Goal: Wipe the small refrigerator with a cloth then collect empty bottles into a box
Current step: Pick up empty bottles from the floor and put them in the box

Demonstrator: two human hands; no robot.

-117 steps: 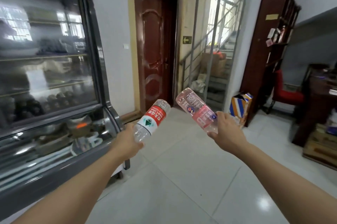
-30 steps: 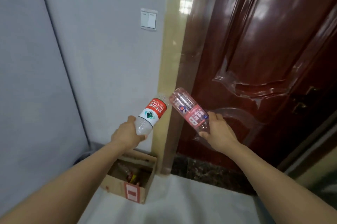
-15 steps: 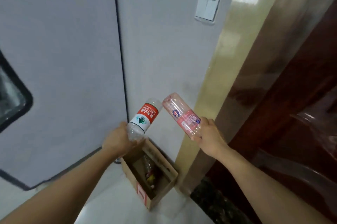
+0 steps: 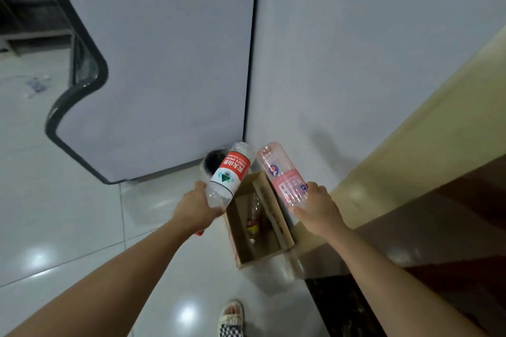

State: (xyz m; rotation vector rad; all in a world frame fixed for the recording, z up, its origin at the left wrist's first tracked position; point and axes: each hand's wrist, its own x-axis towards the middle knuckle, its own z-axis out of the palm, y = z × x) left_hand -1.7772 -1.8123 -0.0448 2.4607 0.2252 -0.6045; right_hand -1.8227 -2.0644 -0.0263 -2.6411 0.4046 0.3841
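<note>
Two empty bottles, red-labelled (image 4: 229,172) in the left hand (image 4: 195,208), pink-labelled (image 4: 284,175) in the right hand (image 4: 317,208), fingers wrapped tight, hang above the open cardboard box (image 4: 269,254) beside the refrigerator (image 4: 164,62). Collection step; next, seemingly, releasing both into it.
</note>
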